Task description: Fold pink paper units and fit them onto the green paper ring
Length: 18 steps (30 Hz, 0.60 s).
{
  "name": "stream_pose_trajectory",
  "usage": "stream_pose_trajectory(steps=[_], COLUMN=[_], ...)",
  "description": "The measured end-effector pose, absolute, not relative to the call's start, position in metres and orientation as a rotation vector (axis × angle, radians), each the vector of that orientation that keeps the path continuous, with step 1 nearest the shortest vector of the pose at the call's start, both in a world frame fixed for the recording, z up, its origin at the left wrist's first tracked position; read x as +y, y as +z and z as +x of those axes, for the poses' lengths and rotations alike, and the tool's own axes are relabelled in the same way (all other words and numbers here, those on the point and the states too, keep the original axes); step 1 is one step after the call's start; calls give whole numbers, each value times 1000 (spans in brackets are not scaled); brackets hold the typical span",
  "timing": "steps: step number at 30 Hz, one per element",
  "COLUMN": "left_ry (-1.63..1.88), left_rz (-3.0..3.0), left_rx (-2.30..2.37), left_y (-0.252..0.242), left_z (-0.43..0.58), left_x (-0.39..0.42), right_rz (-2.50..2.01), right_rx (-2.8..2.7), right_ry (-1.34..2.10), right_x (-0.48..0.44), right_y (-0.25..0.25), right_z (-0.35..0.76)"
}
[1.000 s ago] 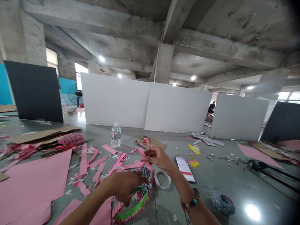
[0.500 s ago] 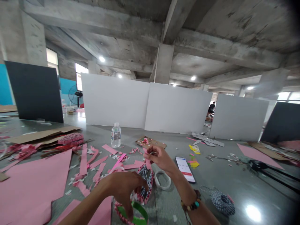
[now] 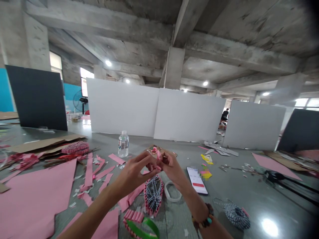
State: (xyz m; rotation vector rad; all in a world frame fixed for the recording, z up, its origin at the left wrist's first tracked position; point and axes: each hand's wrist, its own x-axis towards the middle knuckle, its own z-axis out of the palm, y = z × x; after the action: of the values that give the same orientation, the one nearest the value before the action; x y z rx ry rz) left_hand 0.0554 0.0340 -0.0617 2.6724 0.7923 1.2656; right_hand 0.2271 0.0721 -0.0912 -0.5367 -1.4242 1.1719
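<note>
Pinching a small pink paper strip (image 3: 156, 161) at the fingertips, left hand (image 3: 132, 176) and right hand (image 3: 173, 171) both closed on it. Woven paper form (image 3: 153, 196) lies just below the grip; tape roll (image 3: 172, 192) and phone (image 3: 196, 181) lie below and right.

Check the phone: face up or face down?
Face up: the phone shows its lit screen, lying beside the right hand.

Bright ceiling lamps (image 3: 108, 63), glaring floor (image 3: 269, 227)
</note>
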Motion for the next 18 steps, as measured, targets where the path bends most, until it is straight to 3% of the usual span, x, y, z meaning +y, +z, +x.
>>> stream_pose_trajectory(steps=[6,18], left_ry=[1620,1654], left_rz=[2819,3084], left_rx=[678,514], left_y=[-59,-31], left_z=[54,46], left_x=[37,35], right_rz=[-466,-488], right_rx=[-1320,-1095], right_ry=[1190,1189], right_x=[62,46], right_y=[-82,-66], right_z=[211,196])
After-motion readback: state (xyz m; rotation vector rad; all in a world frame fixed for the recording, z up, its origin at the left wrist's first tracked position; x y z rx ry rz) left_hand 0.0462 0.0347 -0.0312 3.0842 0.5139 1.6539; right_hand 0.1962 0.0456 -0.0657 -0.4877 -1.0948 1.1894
